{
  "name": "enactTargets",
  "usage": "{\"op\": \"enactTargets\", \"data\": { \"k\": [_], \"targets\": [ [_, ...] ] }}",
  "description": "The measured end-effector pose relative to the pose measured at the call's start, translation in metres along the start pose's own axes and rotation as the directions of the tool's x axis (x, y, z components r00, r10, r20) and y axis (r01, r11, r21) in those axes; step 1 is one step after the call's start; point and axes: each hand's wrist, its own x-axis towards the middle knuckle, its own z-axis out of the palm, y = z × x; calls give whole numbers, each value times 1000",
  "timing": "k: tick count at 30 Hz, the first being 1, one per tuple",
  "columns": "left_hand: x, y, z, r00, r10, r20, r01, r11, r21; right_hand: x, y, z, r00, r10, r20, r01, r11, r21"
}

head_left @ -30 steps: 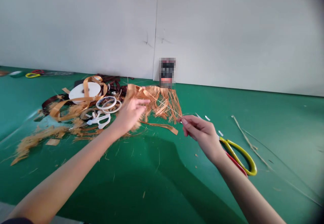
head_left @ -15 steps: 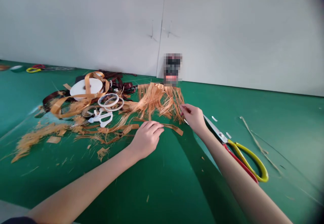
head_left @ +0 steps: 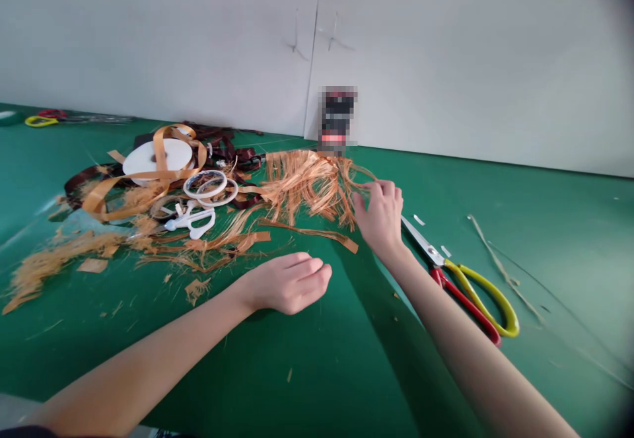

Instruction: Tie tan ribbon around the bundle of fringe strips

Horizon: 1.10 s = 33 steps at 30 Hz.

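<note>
My right hand (head_left: pixel 381 219) is at the right edge of a bunch of orange, frayed ribbon fringe (head_left: pixel 304 183). Its thumb stands apart from the fingers, and the fingertips touch some loose strands. My left hand (head_left: pixel 290 283) is low over the green table, fingers curled together; whatever may be inside is hidden. Just beyond it lies a strip of frayed brown ribbon (head_left: pixel 317 232), apart from the hand. Large scissors (head_left: pixel 456 269) with yellow and red handles rest beside my right forearm, blades partly open.
On the left sit a white ribbon spool (head_left: pixel 161 157), rolls of tape (head_left: pixel 205 185), small white scissors (head_left: pixel 198 220) and heaped ribbon scraps (head_left: pixel 64 259). A blurred dark object (head_left: pixel 337 119) leans on the white wall (head_left: pixel 446 55). A thin cord (head_left: pixel 500 266) lies at right.
My left hand has drawn back from the frayed ribbon strip toward me. My right hand has moved slightly up, its thumb and fingers spreading at the fringe. The view has shifted slightly.
</note>
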Motion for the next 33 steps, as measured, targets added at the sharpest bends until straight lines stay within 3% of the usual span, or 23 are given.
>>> {"op": "enactTargets", "data": {
  "k": [2, 4, 5, 7, 9, 11, 12, 14, 15, 17, 20, 22, 24, 28, 30, 33],
  "targets": [
    [0, -1, -6, 999, 2, 40, -3, 999, 36, -17, -12, -12, 996, -92, -3, 92, 996, 9],
    [3, 0, -9, 987, -131, 98, 119, 986, 120, -34, -21, -22, 988, -153, -23, 153, 988, 2],
    [5, 1, -10, 961, -244, 129, 219, 959, 181, -42, -24, -25, 985, -168, -34, 167, 986, -8],
    [9, 4, -12, 846, -502, 181, 430, 842, 326, -55, -24, -29, 980, -184, -73, 179, 982, -65],
    [11, 9, -14, 670, -714, 205, 572, 671, 471, -61, -19, -29, 983, -141, -113, 129, 986, -108],
    [11, 17, -16, 507, -834, 217, 619, 528, 582, -64, -12, -28, 988, -85, -127, 72, 992, -106],
    [11, 22, -16, 450, -861, 236, 616, 491, 616, -64, -9, -27, 990, -66, -123, 54, 994, -94],
    [10, 34, -16, 385, -875, 292, 595, 478, 646, -64, -4, -25, 993, -48, -105, 41, 997, -71],
    [10, 41, -16, 375, -868, 325, 585, 494, 644, -65, -3, -24, 994, -46, -94, 41, 997, -61],
    [13, 55, -15, 394, -830, 395, 572, 557, 602, -66, -3, -23, 996, -50, -74, 46, 998, -47],
    [18, 67, -16, 538, -691, 483, 565, 721, 402, -67, -4, -22, 997, -57, -60, 56, 998, -26],
    [21, 67, -17, 619, -627, 474, 550, 776, 307, -67, -4, -23, 996, -64, -67, 63, 998, -10],
    [20, 64, -17, 628, -649, 430, 561, 760, 328, -66, -4, -24, 994, -76, -78, 77, 997, 9],
    [12, 63, -16, 551, -756, 354, 583, 652, 485, -65, -4, -26, 991, -105, -83, 109, 993, 38],
    [10, 69, -15, 571, -734, 369, 573, 677, 461, -66, -3, -25, 990, -119, -79, 123, 991, 48],
    [13, 80, -16, 648, -643, 408, 557, 766, 322, -66, -3, -23, 986, -146, -75, 151, 987, 57]
  ]
}}
